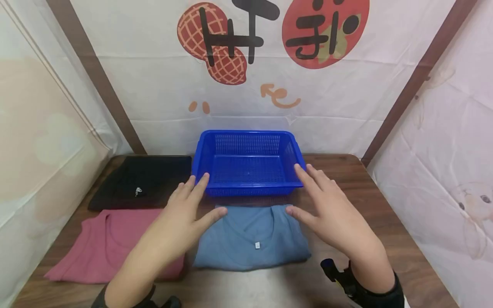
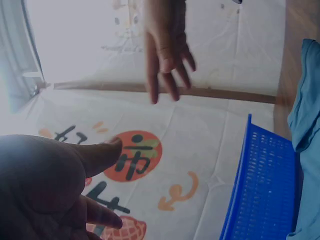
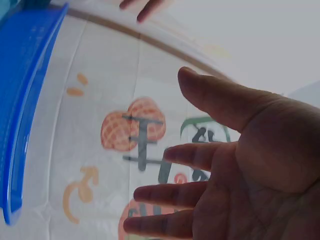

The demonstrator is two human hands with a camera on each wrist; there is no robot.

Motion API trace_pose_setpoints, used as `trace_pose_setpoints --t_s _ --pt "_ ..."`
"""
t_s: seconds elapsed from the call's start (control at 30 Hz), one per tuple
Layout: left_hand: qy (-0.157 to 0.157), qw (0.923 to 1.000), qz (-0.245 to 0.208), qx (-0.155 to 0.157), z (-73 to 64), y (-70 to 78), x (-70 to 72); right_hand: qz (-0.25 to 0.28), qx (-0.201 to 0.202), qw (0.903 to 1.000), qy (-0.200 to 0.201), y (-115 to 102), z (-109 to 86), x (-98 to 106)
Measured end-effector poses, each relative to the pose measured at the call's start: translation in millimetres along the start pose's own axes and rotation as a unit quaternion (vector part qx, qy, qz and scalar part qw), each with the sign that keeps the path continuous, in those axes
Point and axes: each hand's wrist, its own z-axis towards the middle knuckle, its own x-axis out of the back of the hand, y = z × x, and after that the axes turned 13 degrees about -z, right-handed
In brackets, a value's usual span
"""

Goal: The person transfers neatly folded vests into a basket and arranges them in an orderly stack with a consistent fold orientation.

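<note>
Basically, blue basket (image 1: 246, 191) at bench (image 1: 354, 184) back, blue shirt (image 1: 235, 254) folded just in front. L hand (image 1: 182, 216) & R hand (image 1: 329, 207) empty, fingers spread nr basket's front corners. Head cam only: pink shirt (image 1: 90, 252), black garment (image 1: 148, 177) to L. R wrist cam adds green-outlined backdrop print (image 3: 203, 133).

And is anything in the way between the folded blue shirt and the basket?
Nothing visible is: only a thin strip of table shows between the blue shirt and the basket. The left hand and right hand are raised to either side, holding nothing.
</note>
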Motion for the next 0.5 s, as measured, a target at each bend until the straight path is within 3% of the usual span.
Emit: trace_pose_setpoints --t_s 0.27,0.5 --pt "-0.008 0.9995 -0.031 0.004 14.5 -13.0 12.9 0.028 -0.105 0.9934 -0.039 21.4 11.2 5.6" --pt "-0.028 0.9976 -0.046 0.043 25.0 -28.2 7.9 0.022 -0.138 0.9859 -0.091 29.3 19.5 -6.6"
